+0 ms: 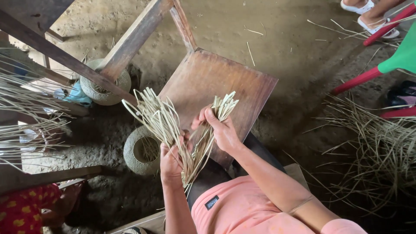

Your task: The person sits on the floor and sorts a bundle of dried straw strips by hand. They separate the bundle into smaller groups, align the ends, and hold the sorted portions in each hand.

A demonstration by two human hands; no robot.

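My left hand point(171, 162) grips a fan of pale dried straw strips point(158, 115) near their lower ends, and the strips spread up and to the left. My right hand point(221, 130) holds a second, tighter bundle of the same strips point(223, 106), thumb on top. Both bundles meet in a V at their bases near my left hand, above my dark-clad knee. Behind them lies a brown wooden board point(225, 82), the seat of a tipped chair.
Two woven round baskets point(141, 151) point(102, 89) sit on the dirt floor at left. Wooden beams point(60, 56) cross the upper left. A heap of loose straw point(377, 151) lies at right, by red and green plastic chair legs point(368, 78). Another person's sandalled feet point(368, 15) are at top right.
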